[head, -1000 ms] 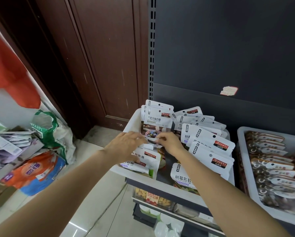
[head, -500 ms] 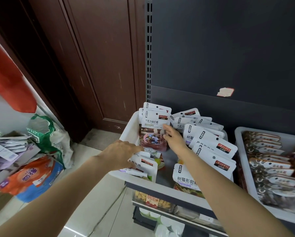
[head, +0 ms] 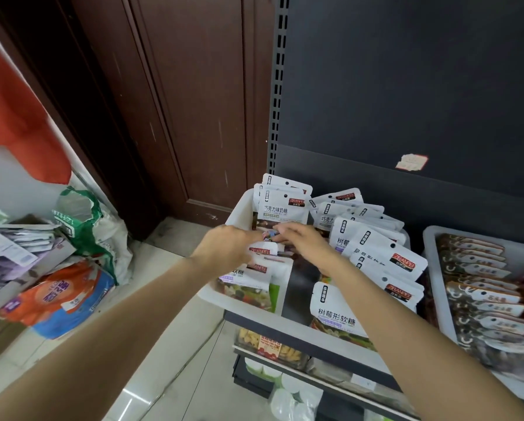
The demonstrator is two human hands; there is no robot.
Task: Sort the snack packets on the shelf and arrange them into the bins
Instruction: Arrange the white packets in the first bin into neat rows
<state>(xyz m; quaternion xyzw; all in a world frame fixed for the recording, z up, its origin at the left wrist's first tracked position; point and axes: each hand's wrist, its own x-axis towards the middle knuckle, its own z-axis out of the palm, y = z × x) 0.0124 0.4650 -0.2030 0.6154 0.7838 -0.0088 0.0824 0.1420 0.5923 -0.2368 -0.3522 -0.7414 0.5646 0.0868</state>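
both hands [head: 272, 238] meet over the white bin [head: 237, 212] on the shelf [head: 315, 344], left hand [head: 227, 249] and right hand [head: 303, 241] with fingers curled at a small packet [head: 269, 235] (whether pinched i cannot tell). the snack packets [head: 285, 208] look light, crinkly, slippery; take them by the stiff top seal. rows are tight, with open room mid-bin.

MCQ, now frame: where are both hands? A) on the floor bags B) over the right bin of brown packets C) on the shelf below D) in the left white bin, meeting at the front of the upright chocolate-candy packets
D: the left hand and right hand meet inside the left white bin, fingertips at the lower edge of the upright packets; the right bin is untouched.
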